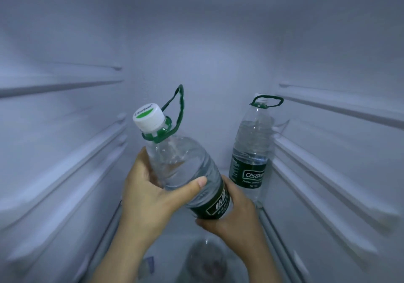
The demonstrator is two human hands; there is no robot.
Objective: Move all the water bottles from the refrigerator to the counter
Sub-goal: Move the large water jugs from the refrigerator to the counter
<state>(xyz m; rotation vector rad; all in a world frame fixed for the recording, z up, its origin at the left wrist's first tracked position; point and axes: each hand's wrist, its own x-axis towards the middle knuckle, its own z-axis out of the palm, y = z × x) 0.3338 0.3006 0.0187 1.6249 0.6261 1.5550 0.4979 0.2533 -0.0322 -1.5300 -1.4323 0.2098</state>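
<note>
the held bottle is inside the refrigerator, lifted and tilted with its white cap leaning up and to the left. the left hand grips its clear shoulder, thumb laid across the front. the right hand wraps the labelled lower end, its fingers curled underneath. both hands are closed on this one bottle and neither is free. the second bottle stands upright at the right rear, close to the side rails and apart from the hands. the tabletop it must reach is not in view. the likely trouble is slipping: the plastic looks smooth and may be wet from the cold, and the water inside sloshes with the tilt, so a loose hold could let the bottle slide out. pulling it back carelessly could catch the raised green carry loop on a rail, or swing the base into the standing bottle and topple it. by count there are two water bottles, each with one green loop and one white cap, and two hands, both on the same bottle. one bottle is in hand and one is not yet fetched.
</note>
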